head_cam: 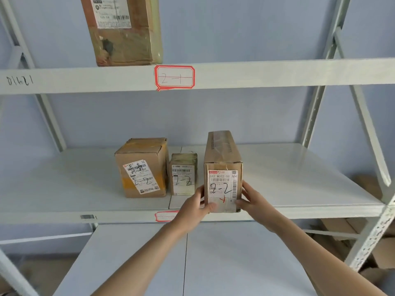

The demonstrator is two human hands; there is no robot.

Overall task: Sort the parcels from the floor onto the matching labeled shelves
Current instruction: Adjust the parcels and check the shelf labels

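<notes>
While both hands (222,207) grip the long 2-2 parcel (222,174) lower centre, push it squarely back on the middle shelf (299,184), label facing out.

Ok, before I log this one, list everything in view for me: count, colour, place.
long parcel: 1, brown, marked 2-2, on the middle shelf, held at its front end
small parcel: 1, brown, marked 2-2, just left of the long one
cube parcel: 1, brown with yellow tape, marked 2-2, leftmost on that shelf
upper parcel: 1, brown, on the shelf above
2-1 label: 1, red-bordered, on the upper shelf edge
lower label: 1, red-bordered, on the middle shelf edge, partly hidden, text unreadable
cardboard boxes: several, brown, lower right behind the frame
left hand: grips the long parcel's left side
right hand: grips its right side
</notes>
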